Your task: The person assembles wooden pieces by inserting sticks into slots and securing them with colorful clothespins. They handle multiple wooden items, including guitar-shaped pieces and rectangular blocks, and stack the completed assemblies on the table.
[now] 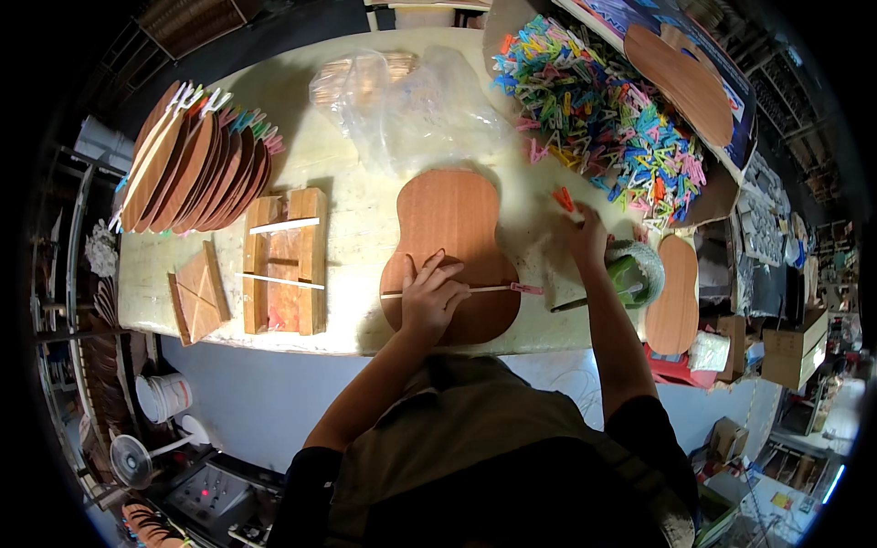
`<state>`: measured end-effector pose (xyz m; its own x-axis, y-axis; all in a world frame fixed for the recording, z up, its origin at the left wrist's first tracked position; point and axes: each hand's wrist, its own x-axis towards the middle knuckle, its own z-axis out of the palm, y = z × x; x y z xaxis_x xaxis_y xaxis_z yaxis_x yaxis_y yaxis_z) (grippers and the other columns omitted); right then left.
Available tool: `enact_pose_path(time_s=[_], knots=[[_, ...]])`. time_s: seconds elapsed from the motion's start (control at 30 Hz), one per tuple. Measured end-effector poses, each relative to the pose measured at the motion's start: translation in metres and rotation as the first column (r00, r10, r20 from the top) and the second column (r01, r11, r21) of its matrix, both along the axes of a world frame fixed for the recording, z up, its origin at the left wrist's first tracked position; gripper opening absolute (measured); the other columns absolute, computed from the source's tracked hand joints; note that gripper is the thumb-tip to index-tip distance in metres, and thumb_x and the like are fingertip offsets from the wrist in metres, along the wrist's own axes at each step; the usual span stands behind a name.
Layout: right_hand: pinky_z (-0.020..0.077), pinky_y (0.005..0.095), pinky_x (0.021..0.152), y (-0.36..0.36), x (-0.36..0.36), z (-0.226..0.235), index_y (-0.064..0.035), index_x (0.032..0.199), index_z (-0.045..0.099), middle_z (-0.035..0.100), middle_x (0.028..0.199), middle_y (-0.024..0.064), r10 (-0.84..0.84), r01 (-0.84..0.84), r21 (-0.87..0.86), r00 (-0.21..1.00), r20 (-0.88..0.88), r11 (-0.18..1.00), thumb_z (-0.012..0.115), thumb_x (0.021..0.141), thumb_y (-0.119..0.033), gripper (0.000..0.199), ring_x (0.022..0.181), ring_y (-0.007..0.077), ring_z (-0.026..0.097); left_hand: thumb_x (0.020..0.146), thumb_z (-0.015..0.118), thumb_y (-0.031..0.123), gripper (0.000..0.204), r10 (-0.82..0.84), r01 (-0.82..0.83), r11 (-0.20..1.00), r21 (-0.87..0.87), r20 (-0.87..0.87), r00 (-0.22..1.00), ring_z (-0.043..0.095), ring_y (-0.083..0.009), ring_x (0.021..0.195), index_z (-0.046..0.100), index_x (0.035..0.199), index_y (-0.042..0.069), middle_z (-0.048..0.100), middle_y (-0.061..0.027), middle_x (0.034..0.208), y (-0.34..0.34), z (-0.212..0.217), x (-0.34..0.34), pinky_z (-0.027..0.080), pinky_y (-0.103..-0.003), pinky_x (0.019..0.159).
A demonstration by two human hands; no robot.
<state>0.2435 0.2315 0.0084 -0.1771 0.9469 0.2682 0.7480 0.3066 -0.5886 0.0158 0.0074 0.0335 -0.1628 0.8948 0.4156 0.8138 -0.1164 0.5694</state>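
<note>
A reddish-brown, guitar-shaped wooden plate [448, 210] lies flat in front of me at the table's near edge. Across its wider part runs a thin pale wooden strip [489, 289]. My left hand [432, 297] rests on the strip and plate, fingers spread and lying flat. At the strip's right end, a pink clothespin [527, 289] sits on the plate's edge. To the right of the plate, my right hand [589, 237] pinches a red-orange clothespin [563, 198] above the table. Just beside that forearm stands a green, whitish-crusted pot [635, 274] with a dark handle-like stick.
A big heap of colourful clothespins [594, 110] fills the far right, beside a cardboard box. Clipped wooden plates [196, 173] stand at left. Nearer are a wooden frame [312, 260] with white strips and a plastic bag [402, 110] at the back. Another plate [671, 292] lies right.
</note>
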Motion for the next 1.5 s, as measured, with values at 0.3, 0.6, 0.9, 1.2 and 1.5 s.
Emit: enact_pose_path(time_s=[0.3,0.6,0.9,1.2,1.5], knots=[[0.0379,0.0266,0.048,0.032,-0.117,0.040,-0.0046,0.082,0.064,0.057,0.068,0.0031,0.325,-0.490,-0.425,0.855,-0.404,0.761,0.066,0.081,-0.021,0.016,0.053,0.0093,0.050,0.069,0.072,0.019,0.010,0.000,-0.002,0.998,0.066,0.038,0.999,0.050,-0.0239,0.117,0.064,0.075,0.016,0.062,0.0019,0.106,-0.004,-0.008,-0.007,0.024,-0.058,0.102],[0.0373,0.0240,0.041,-0.129,-0.285,0.034,0.0048,0.090,0.064,0.058,0.062,0.0057,0.518,-0.725,-0.687,0.567,-0.640,-0.055,0.063,0.079,0.000,0.012,0.046,0.0098,0.049,0.069,0.067,0.009,0.014,-0.021,-0.020,0.982,0.188,0.214,0.977,0.056,-0.0263,0.099,0.064,0.083,0.007,0.062,-0.0058,0.097,-0.003,-0.012,-0.007,0.042,-0.039,0.088],[0.0415,0.0270,0.042,-0.134,-0.289,0.040,0.0014,0.089,0.067,0.061,0.064,0.0082,0.862,-0.503,-0.858,0.386,-0.329,-0.103,0.067,0.077,-0.006,0.015,0.046,0.0111,0.052,0.073,0.063,0.008,0.022,-0.069,0.041,0.995,0.094,0.315,0.947,0.054,-0.0303,0.103,0.064,0.094,0.006,0.062,-0.0092,0.103,-0.005,-0.014,-0.009,0.043,-0.041,0.087],[0.0472,0.0384,0.075,0.085,-0.163,-0.009,-0.0078,0.105,0.061,0.064,0.090,0.0107,0.271,-0.299,0.419,0.954,0.125,0.857,0.058,0.077,-0.003,0.029,0.082,0.0280,0.061,0.077,0.066,0.011,0.020,-0.145,0.148,0.989,-0.020,0.090,0.985,0.051,-0.0293,0.114,0.066,0.097,0.010,0.061,-0.0063,0.109,0.000,-0.004,-0.022,0.041,-0.039,0.095],[0.0461,0.0430,0.071,0.103,-0.072,-0.073,-0.0101,0.103,0.059,0.052,0.091,0.0133,0.144,-0.230,0.249,0.937,0.319,0.941,0.065,0.080,-0.021,0.026,0.085,0.0306,0.053,0.093,0.048,0.010,0.024,0.326,-0.821,0.538,-0.190,0.945,-0.005,0.053,-0.0146,0.082,0.042,0.113,-0.001,0.051,-0.0076,0.096,0.013,0.025,-0.153,0.047,-0.028,0.073]])
